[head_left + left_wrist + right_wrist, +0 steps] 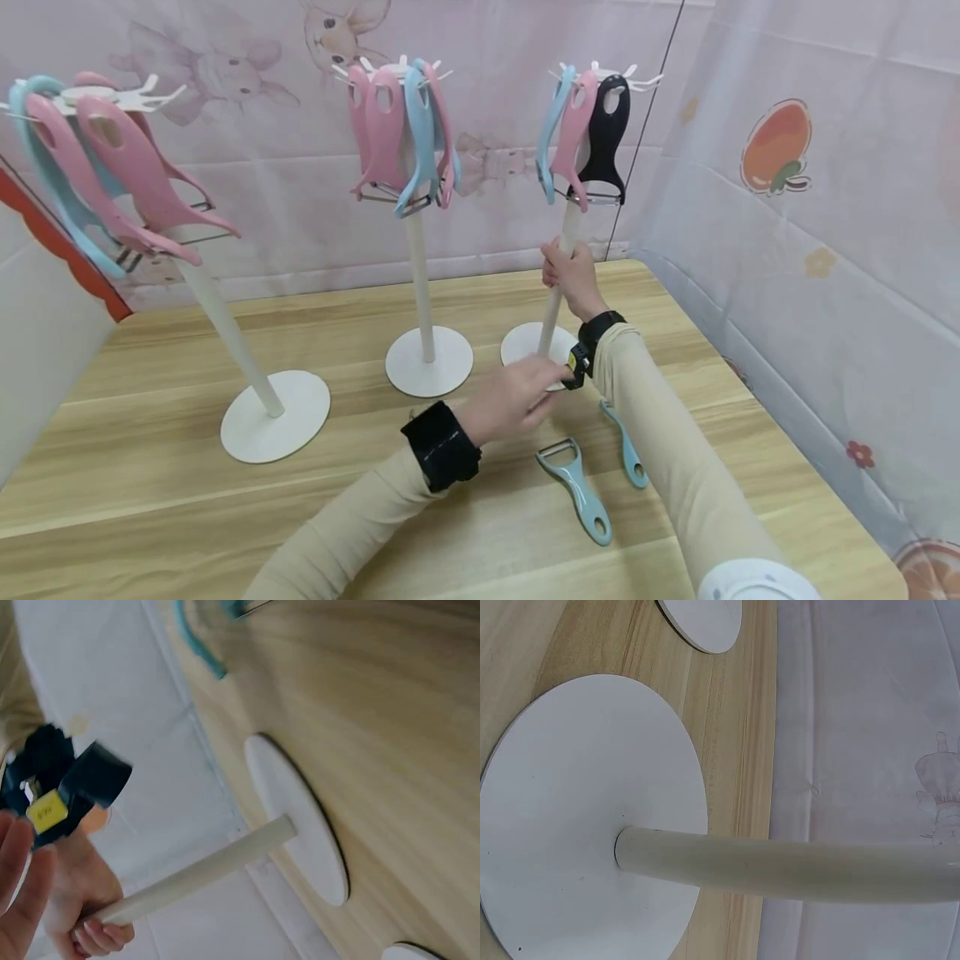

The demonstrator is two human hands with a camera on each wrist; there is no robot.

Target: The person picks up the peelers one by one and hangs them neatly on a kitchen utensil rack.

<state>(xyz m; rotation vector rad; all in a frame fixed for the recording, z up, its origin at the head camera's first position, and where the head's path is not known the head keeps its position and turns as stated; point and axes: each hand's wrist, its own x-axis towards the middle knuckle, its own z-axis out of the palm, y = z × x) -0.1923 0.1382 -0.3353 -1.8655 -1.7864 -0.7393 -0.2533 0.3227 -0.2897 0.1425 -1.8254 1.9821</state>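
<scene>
My right hand (573,273) grips the white pole (552,308) of the rightmost stand, above its round base (517,340). From that stand's hooks hang a black peeler (609,133), a pink peeler (576,133) and a blue peeler (553,129). The left hand (510,404), somewhat blurred, is in front of the base, close to the right wrist's strap; I see nothing held in it. Its fingers (30,896) look extended in the left wrist view. Below the hands, a light blue peeler (581,492) lies on the table, with a second blue peeler (630,454) beside the right forearm.
A middle stand (423,292) and a left stand (232,337) carry several pink and blue peelers on their hooks. All stands rest on a wooden table (135,467). Printed fabric (487,225) hangs behind the table and along its right side.
</scene>
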